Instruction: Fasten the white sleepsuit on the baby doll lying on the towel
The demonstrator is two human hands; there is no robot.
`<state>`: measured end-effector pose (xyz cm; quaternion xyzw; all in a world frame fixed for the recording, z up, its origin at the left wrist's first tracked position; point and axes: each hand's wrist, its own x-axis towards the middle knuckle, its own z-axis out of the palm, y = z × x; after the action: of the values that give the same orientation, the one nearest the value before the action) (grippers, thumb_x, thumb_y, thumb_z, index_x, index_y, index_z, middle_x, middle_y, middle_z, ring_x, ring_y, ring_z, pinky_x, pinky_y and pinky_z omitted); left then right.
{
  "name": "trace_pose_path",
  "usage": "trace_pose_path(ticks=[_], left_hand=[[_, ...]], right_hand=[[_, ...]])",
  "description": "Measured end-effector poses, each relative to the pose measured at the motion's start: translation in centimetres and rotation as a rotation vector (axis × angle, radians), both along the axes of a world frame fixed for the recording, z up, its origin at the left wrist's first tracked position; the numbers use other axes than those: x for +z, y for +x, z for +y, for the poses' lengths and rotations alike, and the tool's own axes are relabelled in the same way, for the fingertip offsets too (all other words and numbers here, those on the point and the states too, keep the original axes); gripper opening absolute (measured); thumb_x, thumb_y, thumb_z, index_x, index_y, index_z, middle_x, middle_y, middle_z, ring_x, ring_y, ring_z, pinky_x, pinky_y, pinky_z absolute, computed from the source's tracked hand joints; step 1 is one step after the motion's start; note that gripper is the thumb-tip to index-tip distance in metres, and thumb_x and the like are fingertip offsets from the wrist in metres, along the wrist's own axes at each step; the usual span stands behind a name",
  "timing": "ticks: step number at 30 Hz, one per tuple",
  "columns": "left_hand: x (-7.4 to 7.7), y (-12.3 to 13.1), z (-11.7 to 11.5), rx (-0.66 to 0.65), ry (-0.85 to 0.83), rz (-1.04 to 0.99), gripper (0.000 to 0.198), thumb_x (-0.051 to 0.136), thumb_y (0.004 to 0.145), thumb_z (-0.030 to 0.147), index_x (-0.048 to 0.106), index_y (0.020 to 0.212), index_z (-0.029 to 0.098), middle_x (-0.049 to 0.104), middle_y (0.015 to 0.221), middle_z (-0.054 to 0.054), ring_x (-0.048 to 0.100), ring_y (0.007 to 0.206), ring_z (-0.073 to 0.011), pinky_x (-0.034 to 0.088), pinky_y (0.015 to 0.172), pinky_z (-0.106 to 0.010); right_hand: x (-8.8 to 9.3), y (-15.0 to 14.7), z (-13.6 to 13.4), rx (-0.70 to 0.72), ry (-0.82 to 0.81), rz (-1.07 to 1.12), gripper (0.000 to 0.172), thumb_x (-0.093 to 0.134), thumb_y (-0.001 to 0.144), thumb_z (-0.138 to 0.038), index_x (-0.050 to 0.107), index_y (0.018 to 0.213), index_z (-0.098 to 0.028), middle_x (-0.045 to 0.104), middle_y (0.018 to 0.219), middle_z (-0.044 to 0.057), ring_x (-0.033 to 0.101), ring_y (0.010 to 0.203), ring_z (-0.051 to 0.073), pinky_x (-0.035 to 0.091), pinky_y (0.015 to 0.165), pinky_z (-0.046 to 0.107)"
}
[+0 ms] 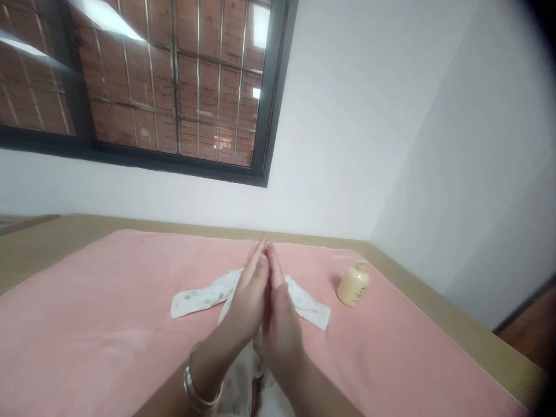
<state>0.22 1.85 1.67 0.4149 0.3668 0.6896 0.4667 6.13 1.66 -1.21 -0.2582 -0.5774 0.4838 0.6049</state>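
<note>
My left hand (249, 295) and my right hand (282, 321) are raised palm against palm, their fingers stretched out straight and pointing away from me. Nothing shows between them, though the inner palms are hidden. A silver bangle (191, 379) circles my left wrist. Below and behind the hands a small white printed garment (200, 301) lies with its sleeves spread to both sides. My hands and forearms cover much of its middle. To the right, apart from my hands, a pale yellow bottle (354, 285) with dark lettering stands upright.
A pink cloth (108, 313) is spread beneath the garment and bottle, over a tan surface (430, 310) whose border shows around it. Behind is a white wall (330, 145) with a dark-framed barred window (174, 87). Another wall meets it at the right.
</note>
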Motion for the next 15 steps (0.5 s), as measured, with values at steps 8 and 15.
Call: trace_pose_path(ticks=[8, 15], left_hand=[[-1.2, 1.6, -1.0, -0.161, -0.056, 0.019, 0.043, 0.053, 0.084, 0.033, 0.053, 0.126, 0.026, 0.037, 0.142, 0.002, 0.01, 0.138, -0.0182, 0.005, 0.114, -0.031], [-0.1, -0.5, 0.3, 0.07, -0.048, 0.081, 0.046, 0.046, 0.087, 0.043, 0.047, 0.131, 0.03, 0.031, 0.144, 0.008, 0.014, 0.138, -0.0173, 0.005, 0.114, -0.031]], right_hand=[[0.9, 1.7, 1.7, -0.215, -0.063, -0.172, 0.057, 0.007, 0.093, -0.046, 0.018, 0.143, -0.021, 0.018, 0.147, 0.001, 0.014, 0.135, 0.011, 0.021, 0.106, 0.034], [0.0, -0.9, -1.2, -0.01, -0.034, -0.036, 0.053, 0.026, 0.092, -0.049, 0.029, 0.141, -0.027, 0.03, 0.144, -0.003, 0.021, 0.135, 0.017, 0.025, 0.11, 0.04]])
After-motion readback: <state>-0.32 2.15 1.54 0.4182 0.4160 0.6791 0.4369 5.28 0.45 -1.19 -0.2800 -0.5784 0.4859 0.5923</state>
